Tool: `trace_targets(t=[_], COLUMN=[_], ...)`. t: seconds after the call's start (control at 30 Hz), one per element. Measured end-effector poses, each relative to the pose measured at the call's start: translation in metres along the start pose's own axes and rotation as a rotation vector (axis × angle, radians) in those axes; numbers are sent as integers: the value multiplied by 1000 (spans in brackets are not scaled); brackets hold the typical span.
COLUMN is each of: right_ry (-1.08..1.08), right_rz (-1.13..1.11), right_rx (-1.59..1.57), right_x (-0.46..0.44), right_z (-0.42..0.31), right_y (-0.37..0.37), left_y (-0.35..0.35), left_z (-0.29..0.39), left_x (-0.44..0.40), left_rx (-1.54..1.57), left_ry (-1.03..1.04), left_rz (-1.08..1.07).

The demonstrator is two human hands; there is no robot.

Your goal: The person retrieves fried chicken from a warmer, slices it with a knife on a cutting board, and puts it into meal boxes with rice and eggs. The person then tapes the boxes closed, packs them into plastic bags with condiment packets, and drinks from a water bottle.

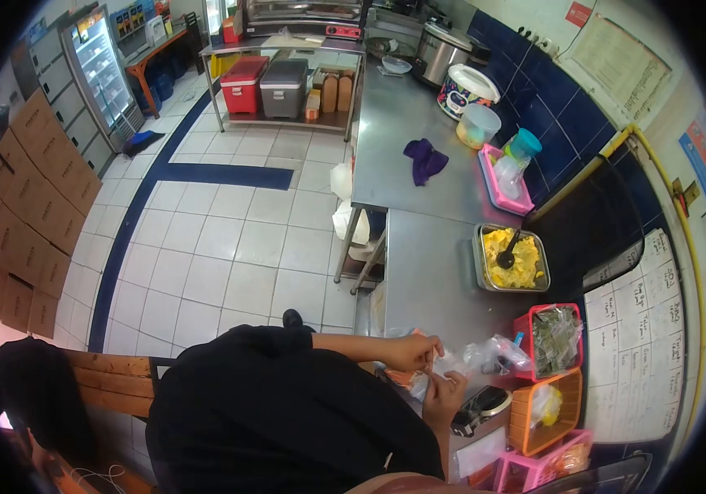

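My left hand [414,352] reaches in from the black sleeve over the metal counter, its fingers pinched on a thin clear plastic bag [450,362]. Just below it, my right hand [445,397] has bent fingers closed at the same plastic. Under my hands lies something orange-brown in clear wrapping, partly covered; its kind cannot be made out. More crumpled clear plastic bags [497,354] rest against a red basket [552,342] of green leaves in plastic. A dark phone-like object [484,403] sits beside my right hand.
Along the wall stand an orange basket [546,412], a pink basket [563,465] and a glass dish [513,259] of yellow food with a black spoon. Farther up are a purple cloth [425,160], a pink tray [505,181] and a rice cooker [468,86]. Cartons [27,214] are stacked left.
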State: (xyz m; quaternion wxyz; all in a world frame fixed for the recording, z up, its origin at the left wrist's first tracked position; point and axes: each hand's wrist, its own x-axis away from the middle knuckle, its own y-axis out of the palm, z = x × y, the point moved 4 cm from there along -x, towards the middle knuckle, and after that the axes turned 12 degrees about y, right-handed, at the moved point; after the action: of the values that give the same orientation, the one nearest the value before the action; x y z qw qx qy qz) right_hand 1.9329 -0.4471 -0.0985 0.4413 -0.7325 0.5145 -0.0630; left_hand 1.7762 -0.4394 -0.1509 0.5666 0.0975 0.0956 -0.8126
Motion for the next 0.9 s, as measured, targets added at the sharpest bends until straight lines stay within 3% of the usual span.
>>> trace_targets(t=[0.23, 0.43, 0.5, 0.53, 0.6, 0.63, 0.67, 0.73, 0.77, 0.9], right_ry=[-32, 75, 31, 221, 173, 238, 229, 420, 405, 664], right_rz=[35, 131, 252, 353, 641, 633, 623, 526, 493, 331], right_rx=[103, 61, 159, -5, 148, 226, 202, -211, 101, 139], right_x=[8, 13, 17, 25, 24, 19, 21, 29, 22, 9], right_z=[12, 19, 23, 35, 40, 28, 25, 40, 24, 13], right_y=[7, 11, 13, 19, 17, 2, -3, 18, 7, 41], left_y=[-8, -14, -17, -17, -25, -23, -22, -30, -35, -52], left_z=[5, 0, -1, -2, -5, -9, -8, -13, -15, -9], left_x=[19, 15, 12, 12, 8, 8, 9, 6, 2, -23], left_rx=[-118, -121, -154, -69, 23, 34, 102, 175, 182, 430], left_ry=[116, 34, 13, 36, 67, 94, 49, -49, -95, -517], left_rz=[116, 40, -3, 20, 9, -10, -50, -153, -211, -220])
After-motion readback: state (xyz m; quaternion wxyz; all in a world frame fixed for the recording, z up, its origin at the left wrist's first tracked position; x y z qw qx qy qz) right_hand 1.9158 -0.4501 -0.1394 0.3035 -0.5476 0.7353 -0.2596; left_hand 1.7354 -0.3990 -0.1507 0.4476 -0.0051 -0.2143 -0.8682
